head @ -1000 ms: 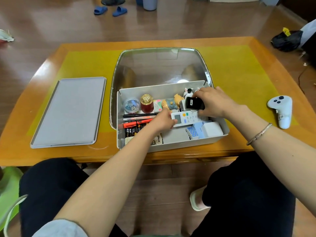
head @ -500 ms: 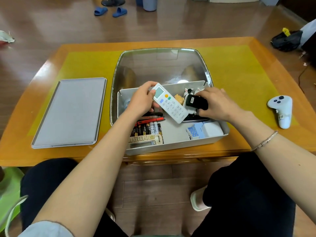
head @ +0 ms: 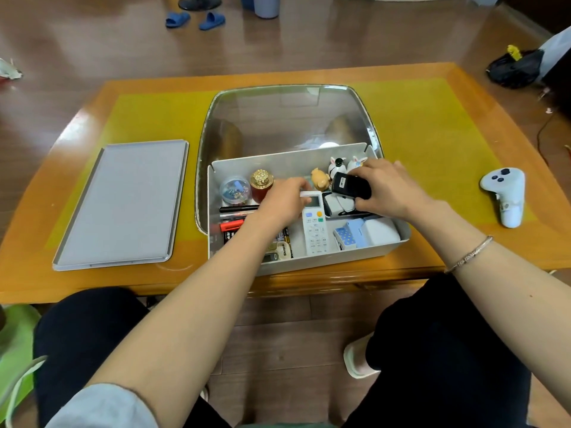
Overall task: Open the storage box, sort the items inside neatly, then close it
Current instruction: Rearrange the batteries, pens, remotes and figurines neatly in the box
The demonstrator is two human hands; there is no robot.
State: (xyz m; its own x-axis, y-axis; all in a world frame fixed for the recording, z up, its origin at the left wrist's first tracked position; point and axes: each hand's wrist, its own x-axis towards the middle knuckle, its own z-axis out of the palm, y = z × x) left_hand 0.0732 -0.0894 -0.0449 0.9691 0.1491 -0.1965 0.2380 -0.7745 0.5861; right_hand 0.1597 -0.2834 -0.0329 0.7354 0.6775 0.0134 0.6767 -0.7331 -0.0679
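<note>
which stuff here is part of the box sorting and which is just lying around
Job: box, its lid, white remote under the left hand, black device in the right hand, batteries, pens.

Lying about: game controller, blue slippers.

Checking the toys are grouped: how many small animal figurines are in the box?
3, all at the back right of the box: a tan one, a black-and-white one and a white rabbit beside the right hand. Hands may hide others.
</note>
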